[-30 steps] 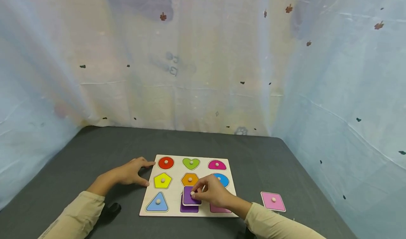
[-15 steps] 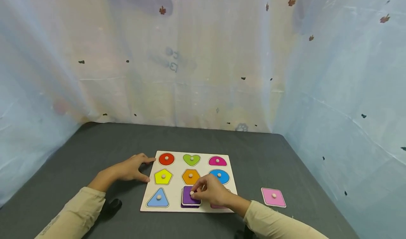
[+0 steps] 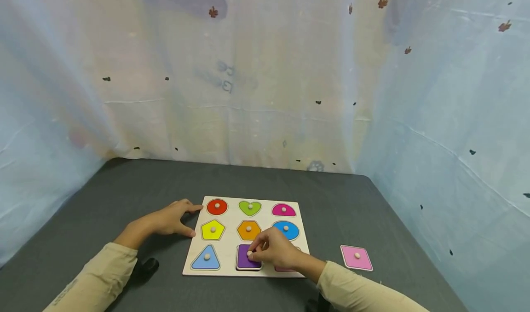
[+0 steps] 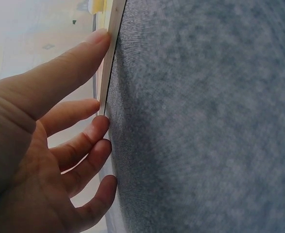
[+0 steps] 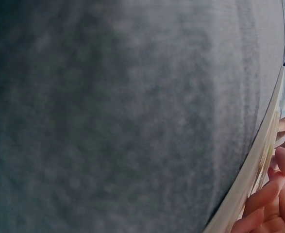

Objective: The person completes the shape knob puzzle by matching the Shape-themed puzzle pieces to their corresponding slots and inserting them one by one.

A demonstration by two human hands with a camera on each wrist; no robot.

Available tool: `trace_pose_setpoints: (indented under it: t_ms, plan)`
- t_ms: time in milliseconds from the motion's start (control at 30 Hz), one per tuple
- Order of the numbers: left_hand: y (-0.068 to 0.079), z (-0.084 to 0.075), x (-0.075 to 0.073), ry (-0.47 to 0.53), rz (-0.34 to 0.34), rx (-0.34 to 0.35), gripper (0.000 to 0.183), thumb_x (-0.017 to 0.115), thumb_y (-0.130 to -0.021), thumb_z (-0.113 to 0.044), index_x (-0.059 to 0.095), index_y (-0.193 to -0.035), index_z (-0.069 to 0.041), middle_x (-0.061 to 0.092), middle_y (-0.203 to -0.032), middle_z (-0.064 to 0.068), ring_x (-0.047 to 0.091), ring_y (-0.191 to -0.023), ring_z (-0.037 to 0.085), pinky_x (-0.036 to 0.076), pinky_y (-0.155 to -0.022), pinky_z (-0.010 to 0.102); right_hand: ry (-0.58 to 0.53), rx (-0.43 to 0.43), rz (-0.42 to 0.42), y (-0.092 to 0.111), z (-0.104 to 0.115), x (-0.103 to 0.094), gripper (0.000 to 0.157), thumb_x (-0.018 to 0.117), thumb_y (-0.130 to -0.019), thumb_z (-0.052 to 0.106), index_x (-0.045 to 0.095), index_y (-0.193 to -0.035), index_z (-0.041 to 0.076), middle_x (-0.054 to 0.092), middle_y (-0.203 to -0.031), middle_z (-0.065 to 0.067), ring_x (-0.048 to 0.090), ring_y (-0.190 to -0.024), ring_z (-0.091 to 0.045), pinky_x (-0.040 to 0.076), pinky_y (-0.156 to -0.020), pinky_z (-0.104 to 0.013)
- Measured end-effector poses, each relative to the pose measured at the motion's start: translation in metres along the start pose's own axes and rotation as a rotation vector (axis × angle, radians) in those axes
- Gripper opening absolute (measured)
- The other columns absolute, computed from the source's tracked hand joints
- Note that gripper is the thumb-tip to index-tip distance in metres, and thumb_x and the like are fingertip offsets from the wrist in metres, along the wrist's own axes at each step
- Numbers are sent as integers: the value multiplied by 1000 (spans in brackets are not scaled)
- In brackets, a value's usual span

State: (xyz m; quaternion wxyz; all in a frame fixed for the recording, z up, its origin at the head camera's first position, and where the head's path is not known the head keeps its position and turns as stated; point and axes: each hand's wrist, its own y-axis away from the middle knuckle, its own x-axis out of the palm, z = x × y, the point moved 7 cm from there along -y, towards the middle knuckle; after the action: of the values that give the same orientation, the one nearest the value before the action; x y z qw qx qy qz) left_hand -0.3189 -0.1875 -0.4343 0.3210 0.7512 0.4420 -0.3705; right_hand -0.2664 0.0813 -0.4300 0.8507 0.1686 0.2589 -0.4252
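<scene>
A white wooden knob puzzle board (image 3: 230, 238) lies on the table, with colourful shapes in rows. My right hand (image 3: 276, 248) pinches the small round knob of the purple square puzzle piece (image 3: 243, 262). That piece lies over the matching purple square in the front row; whether it sits fully down in the recess I cannot tell. My left hand (image 3: 171, 219) touches the board's left edge with thumb and fingertips, fingers loosely extended. In the left wrist view, the thumb (image 4: 79, 56) presses that edge. Part of the pink shape at the front right hides behind my right hand.
A loose pink piece (image 3: 357, 257) with a knob lies on the dark grey table (image 3: 323, 190), right of the board. Beside my left forearm is a small black object (image 3: 149, 267). A pale patterned curtain (image 3: 265, 72) hangs around the back and sides.
My right hand has lowered the purple square piece onto the purple square beneath, which it now covers. My left hand stays at the board's edge. The head view has tilted slightly.
</scene>
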Motion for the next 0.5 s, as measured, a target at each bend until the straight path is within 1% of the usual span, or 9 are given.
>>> trace_pose_setpoints:
  t_ms: [267, 500]
  plan:
    - [2, -4, -2, 1, -3, 17, 87, 89, -77, -34, 50, -149, -6, 54, -130, 17, 48, -120, 35, 41, -106, 60, 18, -16, 21, -2, 3, 2, 7, 80, -87, 11, 78, -87, 4, 52, -62, 6, 47, -60, -2, 35, -54, -16]
    - [2, -4, -2, -1, 1, 20, 87, 88, -77, -35, 50, -149, -5, 53, -130, 18, 48, -120, 36, 41, -105, 61, 5, -11, 31, -2, 5, 3, 8, 80, -87, 10, 78, -88, 2, 53, -62, 4, 47, -59, -2, 35, -53, -16]
